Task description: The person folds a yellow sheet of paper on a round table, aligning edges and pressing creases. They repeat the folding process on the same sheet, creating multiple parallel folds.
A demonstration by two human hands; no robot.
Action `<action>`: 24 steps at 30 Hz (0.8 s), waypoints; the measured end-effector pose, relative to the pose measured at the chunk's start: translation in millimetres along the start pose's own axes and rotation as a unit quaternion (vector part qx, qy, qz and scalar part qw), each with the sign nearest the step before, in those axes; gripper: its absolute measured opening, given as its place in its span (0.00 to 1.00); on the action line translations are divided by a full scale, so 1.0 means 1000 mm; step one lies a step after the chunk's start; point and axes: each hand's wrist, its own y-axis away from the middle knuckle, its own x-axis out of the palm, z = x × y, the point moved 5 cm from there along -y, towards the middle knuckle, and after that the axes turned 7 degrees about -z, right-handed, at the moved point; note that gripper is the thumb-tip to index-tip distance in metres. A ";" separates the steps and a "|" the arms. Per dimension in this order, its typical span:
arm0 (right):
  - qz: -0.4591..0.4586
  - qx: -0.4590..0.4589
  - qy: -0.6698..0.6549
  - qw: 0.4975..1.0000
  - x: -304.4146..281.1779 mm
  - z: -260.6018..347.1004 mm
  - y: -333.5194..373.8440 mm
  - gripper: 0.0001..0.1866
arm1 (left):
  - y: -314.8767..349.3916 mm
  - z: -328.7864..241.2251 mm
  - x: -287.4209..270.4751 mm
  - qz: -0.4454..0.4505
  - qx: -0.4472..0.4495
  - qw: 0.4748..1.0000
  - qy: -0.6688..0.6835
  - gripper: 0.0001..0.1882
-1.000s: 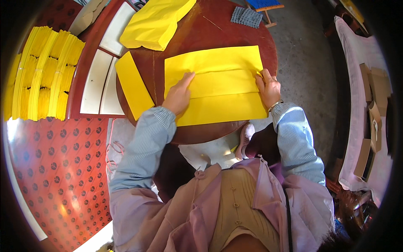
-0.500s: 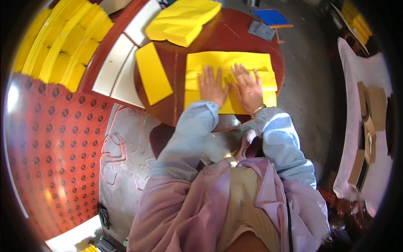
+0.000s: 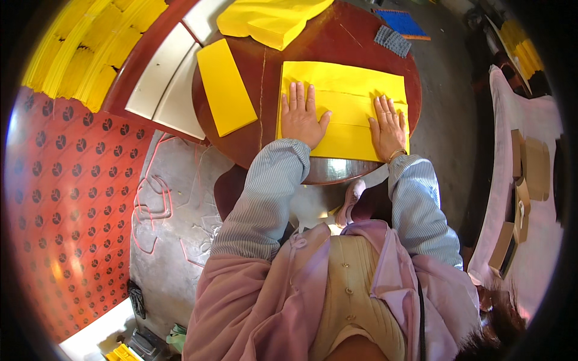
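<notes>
Both palms rest flat on a folded yellow sheet (image 3: 343,108), which lies on a round reddish-brown table (image 3: 238,150). Crease lines run across the sheet from side to side. My left hand (image 3: 303,119) presses near its left edge, fingers stretched out and pointing away from me. Close to the right edge lies my right hand (image 3: 388,129), also with straight fingers. Neither hand grips anything. Left of the sheet is a narrow yellow folded piece (image 3: 227,88), apart from it. A larger, bulging yellow bundle (image 3: 274,21) sits at the table's far side.
A grey ribbed cloth (image 3: 392,41) lies at the table's far right edge, with a blue flat piece (image 3: 402,24) beyond. Stacked yellow sheets (image 3: 90,48) fill the far left beside white panels (image 3: 158,78). Open cardboard boxes (image 3: 534,168) sit on a pale cloth at right.
My hands have spread apart across the sheet, the left toward its left edge and the right toward its right edge. The sheet's raised flap now looks flatter. The view has shifted slightly.
</notes>
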 end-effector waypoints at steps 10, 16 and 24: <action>-0.036 -0.015 -0.008 0.999 -0.005 0.002 0.002 0.32 | 0.001 0.000 0.004 -0.028 0.011 1.000 -0.001 0.43; 0.009 -0.003 -0.011 1.000 -0.014 0.003 0.002 0.38 | 0.001 0.000 -0.002 -0.025 0.019 1.000 0.000 0.44; 0.023 0.040 -0.068 0.997 -0.023 -0.010 0.003 0.41 | -0.002 0.006 -0.004 0.042 -0.019 0.999 0.004 0.48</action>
